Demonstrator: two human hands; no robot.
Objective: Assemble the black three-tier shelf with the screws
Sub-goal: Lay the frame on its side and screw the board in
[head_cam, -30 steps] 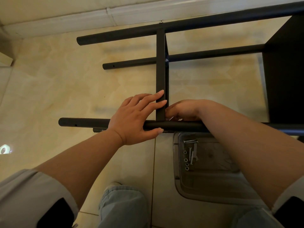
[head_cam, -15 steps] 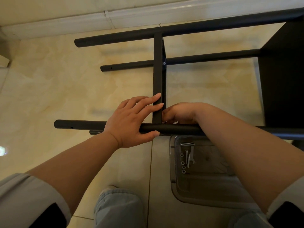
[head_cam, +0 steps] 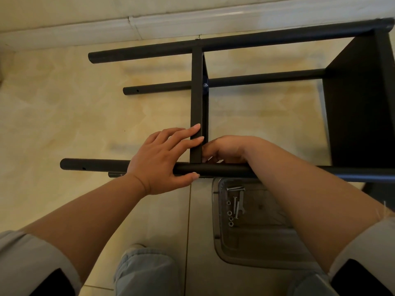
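The black shelf frame lies on its side on the tiled floor. My left hand (head_cam: pixel 162 157) rests over the near black tube (head_cam: pixel 96 164), its straight fingers pressing the edge of the middle shelf board (head_cam: pixel 197 103) and its thumb along the tube's near side. My right hand (head_cam: pixel 226 148) is curled at the corner where that board meets the tube; its fingertips and anything in them are hidden. A screw head (head_cam: pixel 205 84) shows where the board meets the second tube (head_cam: pixel 256 79). Spare screws and nuts (head_cam: pixel 235 204) lie in a clear tray (head_cam: pixel 215 231).
The far tube (head_cam: pixel 256 42) runs along the white skirting (head_cam: pixel 171 24) of the wall. Another black shelf board (head_cam: pixel 363 103) stands at the right end. The tray sits on the floor under my right forearm, and my knee (head_cam: pixel 147 272) is below.
Both hands stay at the same joint of board and near tube. Only the view has shifted a little.
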